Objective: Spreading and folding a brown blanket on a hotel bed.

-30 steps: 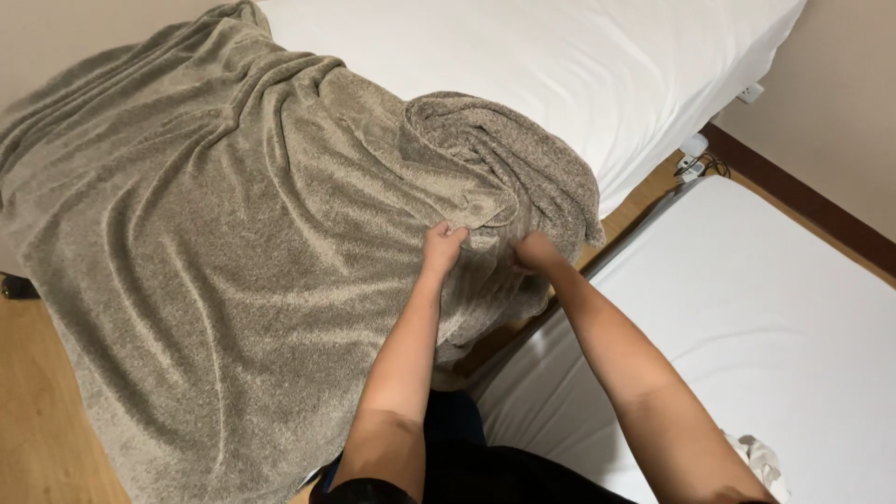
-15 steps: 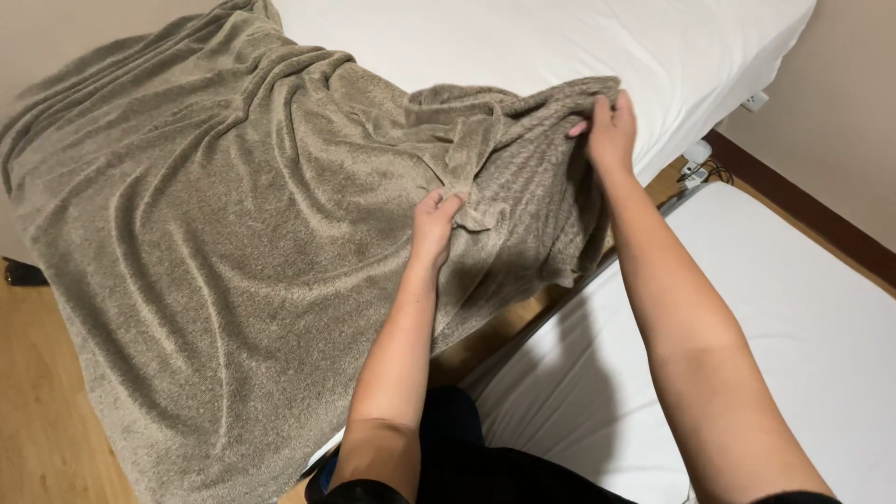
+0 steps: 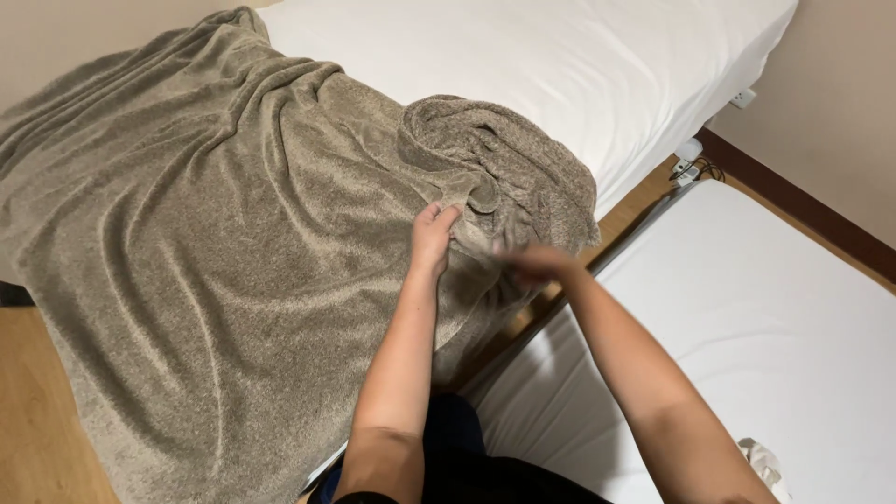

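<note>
A grey-brown fleece blanket point(image 3: 215, 233) lies spread over a bed with a white sheet point(image 3: 579, 65), and its right corner is folded back into a rumpled heap point(image 3: 504, 159). My left hand point(image 3: 432, 235) pinches a fold of the blanket just below that heap. Motion blurs my right hand point(image 3: 532, 262), which is low against the blanket's hanging right edge; I cannot make out its fingers or whether it holds the cloth.
A second white mattress point(image 3: 747, 317) lies lower at the right, with a narrow strip of wooden floor point(image 3: 635, 201) between the beds. Plugs and a cable point(image 3: 689, 161) sit by the wall's dark skirting. A crumpled white cloth point(image 3: 763, 462) lies at the bottom right.
My right hand had lifted the blanket corner up and right over the white sheet. That corner has dropped back into a heap, and the hand has come down beside my left hand.
</note>
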